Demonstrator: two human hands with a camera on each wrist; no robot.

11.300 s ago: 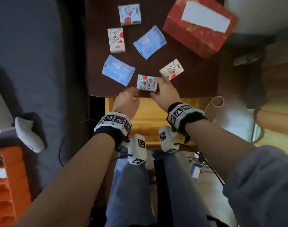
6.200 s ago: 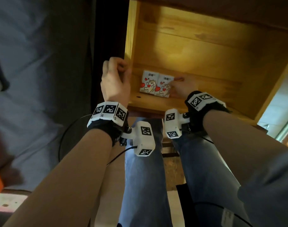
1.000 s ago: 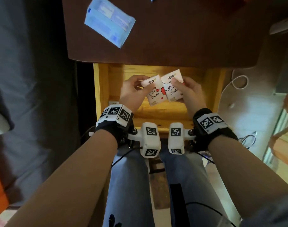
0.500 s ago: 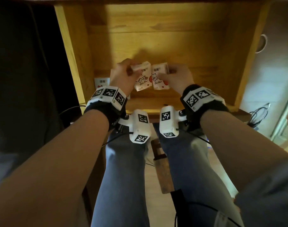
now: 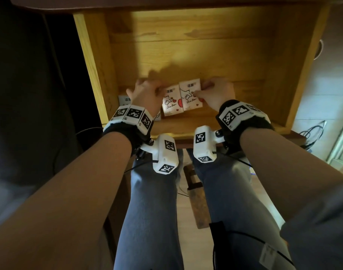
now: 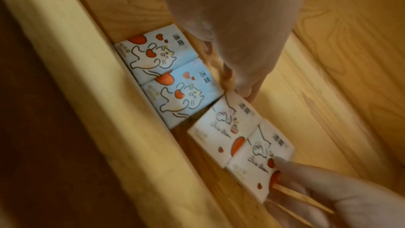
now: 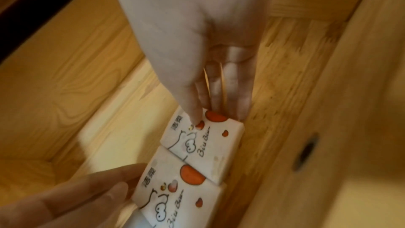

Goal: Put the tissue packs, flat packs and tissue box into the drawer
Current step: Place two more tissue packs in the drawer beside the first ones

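The wooden drawer is pulled out. Two white tissue packs lie side by side near its front wall. My left hand touches the far edge of the left white pack with nearly straight fingers. My right hand pinches the right white pack, thumb on its top face and fingers along its right side. Two blue tissue packs lie to the left against the front wall, mostly hidden under my left wrist in the head view.
The drawer floor behind and to the right of the packs is bare wood. The dark tabletop edge overhangs the drawer's back. My knees in jeans sit below the drawer front. Cables hang at the right.
Both hands have lowered the two white packs from above the drawer down to its floor beside the blue packs. The left hand's grip has loosened to a touch.
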